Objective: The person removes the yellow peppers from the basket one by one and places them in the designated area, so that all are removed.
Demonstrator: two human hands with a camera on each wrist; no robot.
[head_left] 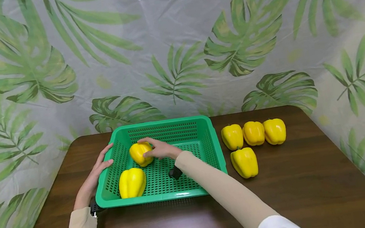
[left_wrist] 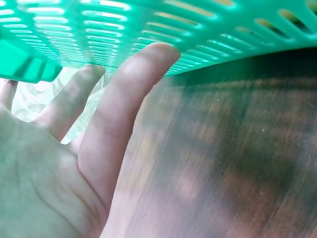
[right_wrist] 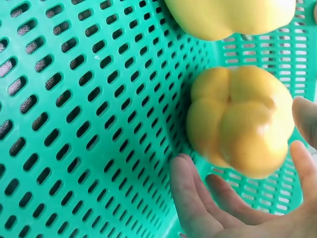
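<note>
A green perforated plastic basket (head_left: 164,197) stands on the table. Inside it, one yellow bell pepper (head_left: 141,154) sits toward the back left and another yellow bell pepper (head_left: 132,183) at the front left. My right hand (head_left: 161,149) reaches over the basket, fingers spread around the back pepper. In the right wrist view that pepper (right_wrist: 240,121) shows its lobed end, and a gap separates it from the lower fingers (right_wrist: 190,193). On the basket's left side rests my left hand (head_left: 96,171); its extended thumb (left_wrist: 131,94) lies against the slotted wall (left_wrist: 198,29) in the left wrist view.
Right of the basket, three yellow bell peppers (head_left: 254,133) stand in a row, with one more pepper (head_left: 244,162) in front of them. The dark wooden table (head_left: 310,182) ends at a leaf-patterned curtain (head_left: 180,25) behind. A black wrist camera (head_left: 175,172) hangs below my right wrist.
</note>
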